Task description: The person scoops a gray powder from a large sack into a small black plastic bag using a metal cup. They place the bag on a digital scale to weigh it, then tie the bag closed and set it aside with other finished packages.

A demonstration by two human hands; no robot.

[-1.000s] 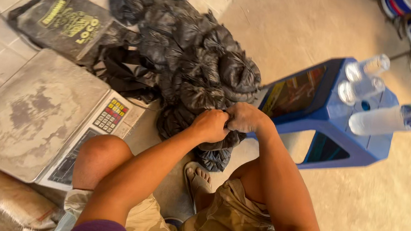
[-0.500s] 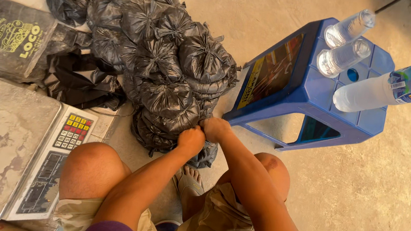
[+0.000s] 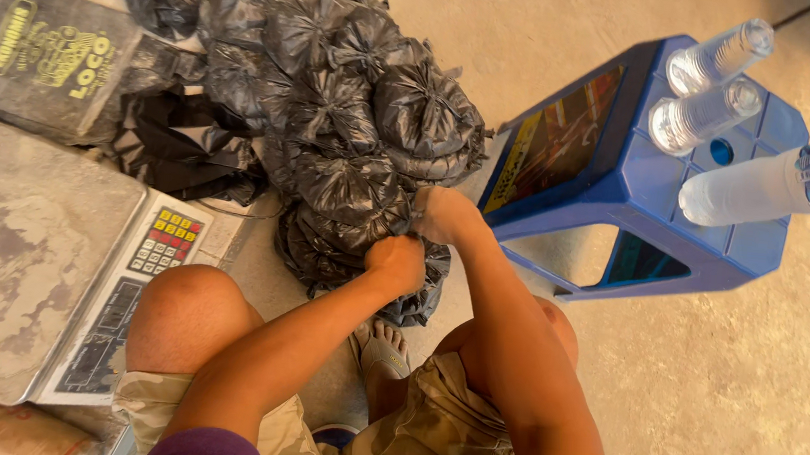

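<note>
Both hands, left hand point(image 3: 398, 261) and right hand point(image 3: 442, 213), are clenched on a black bag point(image 3: 352, 215) neck; best cinched tight, pulling evenly outward.

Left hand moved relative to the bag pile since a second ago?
Barely. The left hand still grips the black bag at the pile's near edge, beside the right hand; mostly the camera shifted.

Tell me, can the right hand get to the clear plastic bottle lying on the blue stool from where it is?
Probably yes. The right hand grips the knotted black bag beside the blue stool, and nothing stands between it and the bottle; it would have to let go first.
</note>
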